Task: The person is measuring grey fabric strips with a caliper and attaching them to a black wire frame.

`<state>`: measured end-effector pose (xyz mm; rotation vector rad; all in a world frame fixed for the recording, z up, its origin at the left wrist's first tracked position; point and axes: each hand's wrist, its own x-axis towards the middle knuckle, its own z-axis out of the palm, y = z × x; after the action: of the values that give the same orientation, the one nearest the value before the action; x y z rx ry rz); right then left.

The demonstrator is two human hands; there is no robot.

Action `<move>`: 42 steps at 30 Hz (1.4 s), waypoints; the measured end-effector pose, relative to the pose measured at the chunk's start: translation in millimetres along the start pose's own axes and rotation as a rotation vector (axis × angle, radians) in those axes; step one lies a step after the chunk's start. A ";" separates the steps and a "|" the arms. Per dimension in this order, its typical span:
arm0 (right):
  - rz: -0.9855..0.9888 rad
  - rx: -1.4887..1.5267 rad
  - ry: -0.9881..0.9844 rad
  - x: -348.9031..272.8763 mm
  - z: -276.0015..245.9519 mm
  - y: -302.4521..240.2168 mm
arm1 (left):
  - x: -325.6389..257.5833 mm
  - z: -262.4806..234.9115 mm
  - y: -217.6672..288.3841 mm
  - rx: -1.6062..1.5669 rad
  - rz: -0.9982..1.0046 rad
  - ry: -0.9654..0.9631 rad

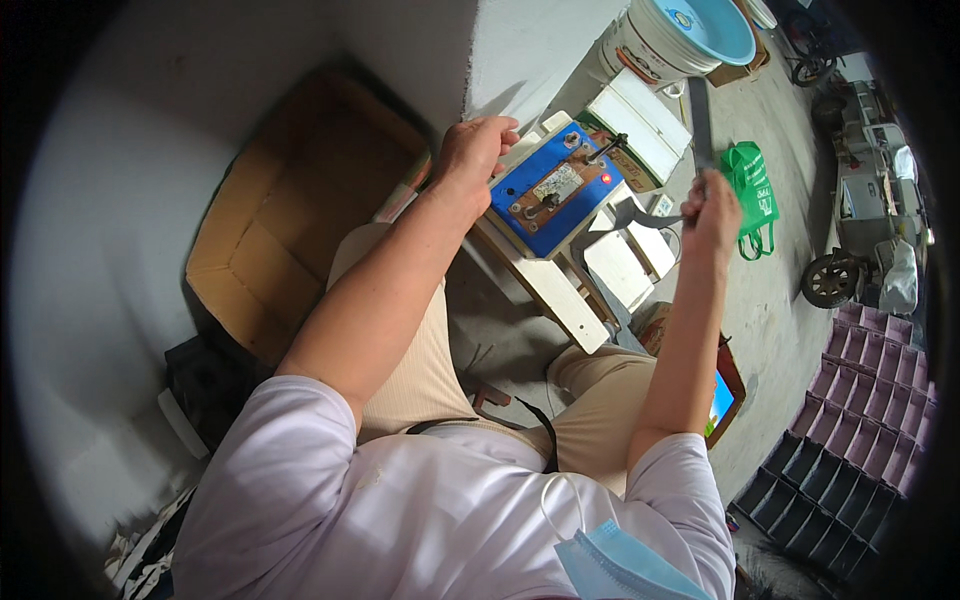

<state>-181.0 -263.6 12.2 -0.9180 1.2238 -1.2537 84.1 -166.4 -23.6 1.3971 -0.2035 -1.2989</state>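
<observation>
My right hand point(712, 215) is closed around a dark grey strap point(702, 125). One length of the strap rises above the fist, and another curves away to the left towards the white bench. My left hand point(475, 155) is raised at the left side of a blue box-shaped device point(556, 190), its fingers curled together; whatever they pinch, if anything, is hidden. Metal posts, a brown plate with a pale label and a lit red lamp show on the device's top. It rests on a small white wooden bench point(565, 305) in front of my knees.
An open cardboard box point(265, 245) stands at left by the wall. Behind the bench are a white bucket point(640, 45) with a blue basin point(712, 30) and a white-topped carton point(640, 115). A green bag point(750, 185) and purple divided trays point(875, 370) lie at right.
</observation>
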 end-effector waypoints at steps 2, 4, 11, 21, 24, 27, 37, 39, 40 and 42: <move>0.128 -0.179 0.075 9.5 -29.7 48.0 | -3.3 3.3 -1.7 0.196 0.059 -0.043; 0.263 -0.251 0.088 -3.0 -29.7 91.4 | -7.9 4.3 -2.4 0.399 0.089 -0.061; 0.418 -0.231 -0.003 -43.2 -1.1 155.5 | -12.9 12.0 2.1 1.245 -0.053 -0.284; 0.359 -0.154 0.010 -51.5 18.0 181.1 | 1.9 5.6 -10.8 1.198 0.072 -0.264; 0.334 -0.143 0.006 -49.3 15.2 182.4 | 2.9 6.0 -14.5 1.204 0.122 -0.235; 0.353 -0.165 0.007 -49.5 16.0 179.9 | 4.3 5.0 -16.0 1.183 0.151 -0.233; 0.358 -0.151 -0.021 -51.4 21.5 168.9 | 2.6 5.7 -10.4 1.186 0.034 -0.301; 0.363 -0.143 -0.030 -50.4 20.5 169.9 | 6.0 5.3 -14.2 1.174 0.043 -0.293; 0.366 -0.139 -0.036 -50.4 20.5 169.8 | 6.6 4.8 -15.0 1.168 0.049 -0.287; 0.363 -0.149 -0.027 -51.1 21.6 169.3 | 7.5 4.2 -16.3 1.157 0.060 -0.274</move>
<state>-124.3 -192.6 -141.0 -0.7724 1.4039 -0.8691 74.9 -169.1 -39.4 2.0990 -1.3321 -1.3535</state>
